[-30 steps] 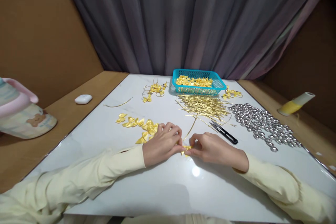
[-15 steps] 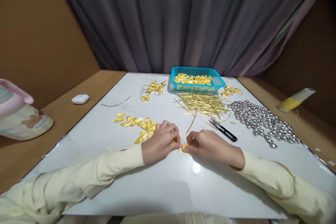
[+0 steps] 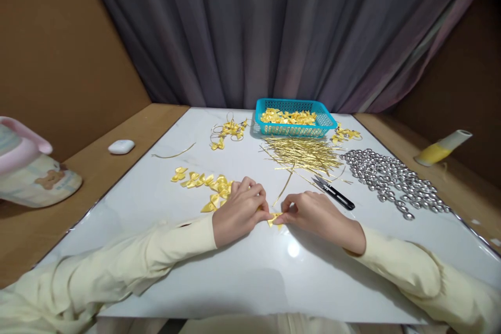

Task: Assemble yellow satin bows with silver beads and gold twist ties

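Between my two hands, low over the white tabletop [image 3: 188, 282], is a small yellow ribbon bow [image 3: 275, 219]. My left hand [image 3: 243, 210] pinches its left side with thumb and forefinger. On the bow's right side the fingers of my right hand [image 3: 313, 217] are pinched too. My fingers cover part of it. Beside my left hand lie several loose yellow bows [image 3: 219, 187], some partly hidden behind that hand. A single gold twist tie [image 3: 284, 188] lies just beyond the held bow. Black thread snips [image 3: 334, 194] rest past my right hand.
A blue basket [image 3: 296, 130] of yellow bows stands at the back. In front of it is a pile of gold ties [image 3: 301, 154]. Silver beads [image 3: 391, 180] spread at right. Bows with wire loops [image 3: 233, 129] lie back left. A bottle [image 3: 43, 177] and white case [image 3: 121, 146] stand left.
Both hands keep their pinch on the bow, almost unmoved. The whole view has shifted very slightly.
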